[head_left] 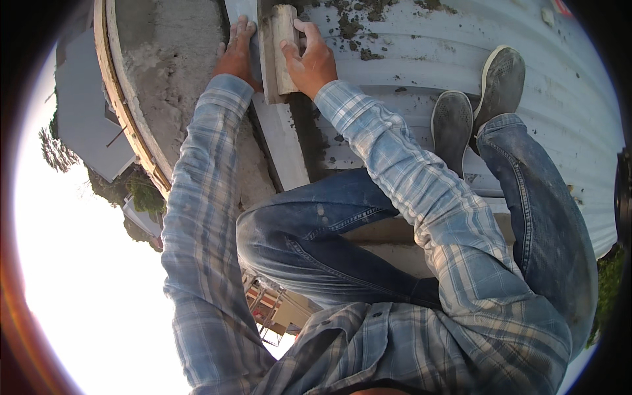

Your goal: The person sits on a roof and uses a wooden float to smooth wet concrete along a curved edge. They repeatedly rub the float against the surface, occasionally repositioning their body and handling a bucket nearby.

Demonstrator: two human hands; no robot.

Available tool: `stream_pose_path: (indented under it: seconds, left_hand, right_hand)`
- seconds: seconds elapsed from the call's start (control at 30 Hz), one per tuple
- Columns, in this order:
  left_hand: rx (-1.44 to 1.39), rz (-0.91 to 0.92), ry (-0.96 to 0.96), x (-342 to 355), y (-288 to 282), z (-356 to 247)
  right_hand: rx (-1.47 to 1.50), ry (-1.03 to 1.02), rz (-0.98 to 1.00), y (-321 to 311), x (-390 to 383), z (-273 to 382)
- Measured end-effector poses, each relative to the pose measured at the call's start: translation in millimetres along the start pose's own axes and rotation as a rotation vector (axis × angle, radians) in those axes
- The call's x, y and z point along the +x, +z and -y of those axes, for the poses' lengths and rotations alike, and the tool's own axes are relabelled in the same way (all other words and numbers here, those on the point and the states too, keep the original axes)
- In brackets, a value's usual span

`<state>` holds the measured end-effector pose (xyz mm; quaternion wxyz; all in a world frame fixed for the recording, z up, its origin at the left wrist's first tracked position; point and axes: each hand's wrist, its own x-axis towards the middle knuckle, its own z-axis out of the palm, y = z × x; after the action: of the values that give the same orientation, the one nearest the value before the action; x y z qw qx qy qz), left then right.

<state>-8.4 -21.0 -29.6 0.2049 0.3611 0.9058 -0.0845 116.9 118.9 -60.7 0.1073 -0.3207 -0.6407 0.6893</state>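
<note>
My right hand [309, 59] grips the wooden handle of a plastering float [283, 46] near the top middle of the view. The float's blade rests against a pale metal strip [283, 141] that runs along the edge of a grey cement surface [174, 62]. My left hand [237, 52] lies flat with fingers spread on the cement, just left of the float. Both forearms are in blue plaid sleeves.
I sit on a white corrugated metal roof [526, 59] spattered with mortar clumps [355, 26]; my jeans-clad legs and grey shoes [477, 108] rest on it. A wooden form board [125, 108] edges the cement at left. Beyond it lie a drop, rooftops and trees.
</note>
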Motion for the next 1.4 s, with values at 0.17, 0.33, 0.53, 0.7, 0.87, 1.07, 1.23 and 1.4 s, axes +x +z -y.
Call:
stream_pose_path:
  seconds: [0.17,0.33,0.53,0.7,0.87,1.07,1.23,1.4]
  left_hand:
    - [0.011,0.047,-0.007,-4,-15,-11]
    - [0.054,0.104,-0.076,-4,-19,-14]
    - [0.03,0.146,-0.097,0,-24,-21]
    - [0.021,0.107,-0.089,-6,-18,-11]
    - [0.003,0.091,-0.084,-6,-18,-12]
    - [0.003,0.076,-0.066,1,-14,-15]
    - [0.005,0.091,-0.083,-6,-19,-16]
    - [0.029,0.136,-0.104,-3,-22,-15]
  right_hand:
    - [-0.027,0.16,0.124,-11,-38,-14]
    - [0.086,0.145,0.18,-18,-94,-23]
    - [-0.027,-0.044,0.0,4,28,-3]
    - [-0.014,0.262,0.198,-16,-47,-11]
    - [0.12,0.022,0.055,-4,-41,-8]
    - [-0.079,0.069,0.035,0,13,-12]
    - [0.052,0.247,0.206,-21,-90,-23]
    - [0.1,-0.039,0.043,-3,-21,-8]
